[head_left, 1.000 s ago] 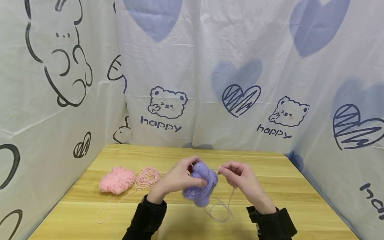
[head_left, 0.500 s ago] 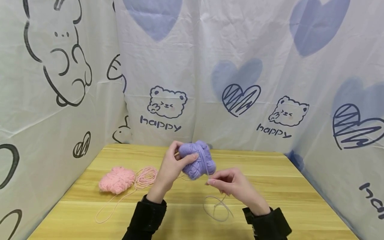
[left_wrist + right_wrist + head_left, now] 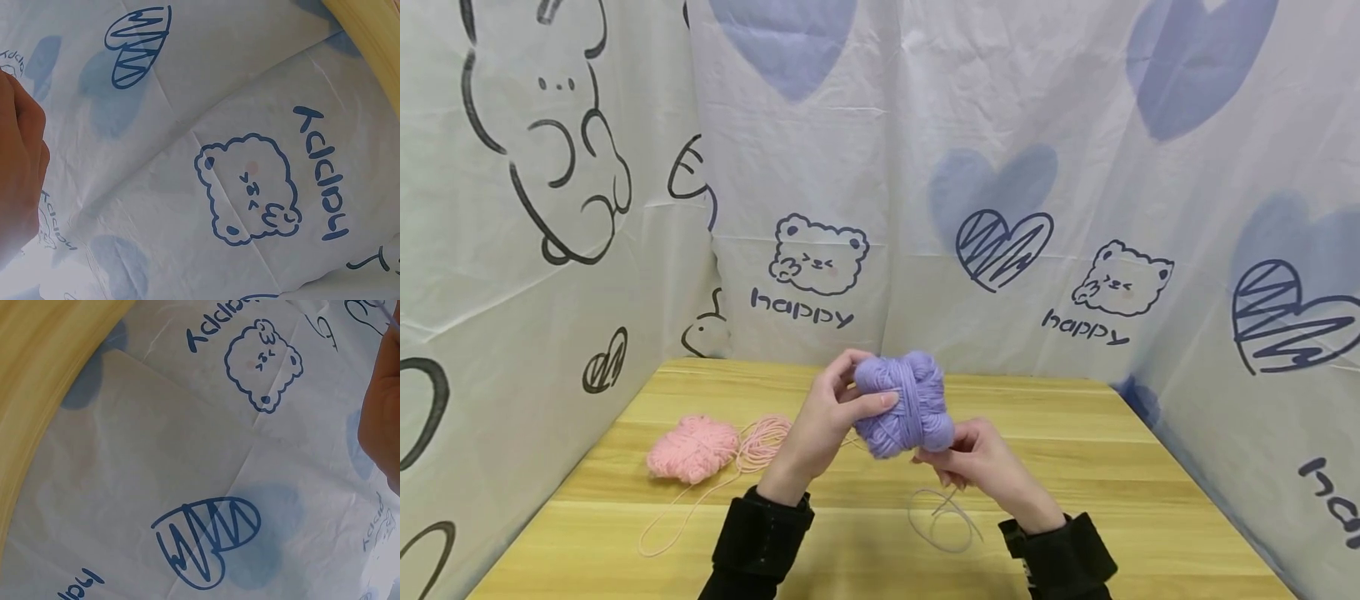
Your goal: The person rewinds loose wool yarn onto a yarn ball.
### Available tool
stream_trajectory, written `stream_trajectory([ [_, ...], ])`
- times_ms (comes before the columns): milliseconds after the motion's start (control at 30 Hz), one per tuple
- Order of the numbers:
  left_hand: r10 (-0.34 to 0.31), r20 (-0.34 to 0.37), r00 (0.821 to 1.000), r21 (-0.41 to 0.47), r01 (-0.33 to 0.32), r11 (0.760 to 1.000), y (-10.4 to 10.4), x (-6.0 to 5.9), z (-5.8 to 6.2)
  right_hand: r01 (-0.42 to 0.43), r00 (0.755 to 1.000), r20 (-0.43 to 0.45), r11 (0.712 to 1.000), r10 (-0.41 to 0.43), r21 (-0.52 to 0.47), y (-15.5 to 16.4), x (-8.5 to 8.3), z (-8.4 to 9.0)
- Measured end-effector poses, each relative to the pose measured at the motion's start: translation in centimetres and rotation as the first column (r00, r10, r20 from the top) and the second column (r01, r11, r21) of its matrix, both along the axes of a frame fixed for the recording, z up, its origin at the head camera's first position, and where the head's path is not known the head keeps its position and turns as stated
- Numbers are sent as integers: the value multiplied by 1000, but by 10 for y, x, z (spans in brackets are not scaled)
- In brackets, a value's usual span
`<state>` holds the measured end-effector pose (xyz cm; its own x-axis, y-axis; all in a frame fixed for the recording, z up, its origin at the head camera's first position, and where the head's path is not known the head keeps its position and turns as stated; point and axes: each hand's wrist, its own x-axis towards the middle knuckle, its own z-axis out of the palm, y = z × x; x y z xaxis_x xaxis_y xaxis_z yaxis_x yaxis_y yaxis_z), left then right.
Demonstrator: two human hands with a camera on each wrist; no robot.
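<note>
I see my left hand (image 3: 820, 425) gripping the purple yarn ball (image 3: 904, 403), held up above the wooden table (image 3: 1075, 467). My right hand (image 3: 977, 457) sits just under the ball, fingers curled, pinching the loose purple strand (image 3: 942, 521). The pink yarn (image 3: 694, 450) lies on the table, well left.

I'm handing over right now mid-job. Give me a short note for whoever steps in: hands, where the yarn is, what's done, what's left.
Left hand: grips the purple yarn ball, held up above the wooden table.
Right hand: just under the ball, pinching the purple strand; the pinch itself is partly hidden.
Loose purple strand: lies in a loop on the table below the right hand.
Pink yarn bundle: lies on the table to the left, with its coil and tail beside it, untouched.
Done: most of the purple yarn is wound.
Left: probably winding in the loose loop; the pink looks unwound.
</note>
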<state>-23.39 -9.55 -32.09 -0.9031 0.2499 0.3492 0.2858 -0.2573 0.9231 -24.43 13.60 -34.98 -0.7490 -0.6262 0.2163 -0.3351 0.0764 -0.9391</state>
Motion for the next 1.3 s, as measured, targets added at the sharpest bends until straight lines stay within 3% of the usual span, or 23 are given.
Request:
stream_trajectory([
  [233,-70,-13,997,38,71,997,-2,-1,-2,-21,998,-51,1000,20,-10,4,0,2],
  [400,-160,-51,986,18,161,987,-3,-2,-3,-40,996,-78,999,42,18,12,-3,5],
  [633,-296,-90,951,-136,283,949,-2,1,-3,49,999,-17,999,-48,21,21,-3,9],
  [767,-329,-100,939,-249,296,922,0,2,-3,89,996,-28,996,-90,-20,20,-3,10],
  [933,-385,-120,915,-394,312,865,3,3,-5,138,990,-33,989,-140,-45,18,-2,12],
  [1033,-379,-159,912,-511,252,822,5,2,-6,160,986,-27,985,-162,-71,19,-1,13],
  [1133,-329,-204,922,-614,141,777,7,1,-9,178,983,-34,979,-182,-102,19,0,14],
  [1200,-275,-210,938,-655,74,752,8,0,-10,192,979,-44,975,-199,-115,19,2,16],
  [1300,-159,-211,965,-674,-26,738,9,-2,-13,223,971,-65,968,-231,-114,18,7,19],
])
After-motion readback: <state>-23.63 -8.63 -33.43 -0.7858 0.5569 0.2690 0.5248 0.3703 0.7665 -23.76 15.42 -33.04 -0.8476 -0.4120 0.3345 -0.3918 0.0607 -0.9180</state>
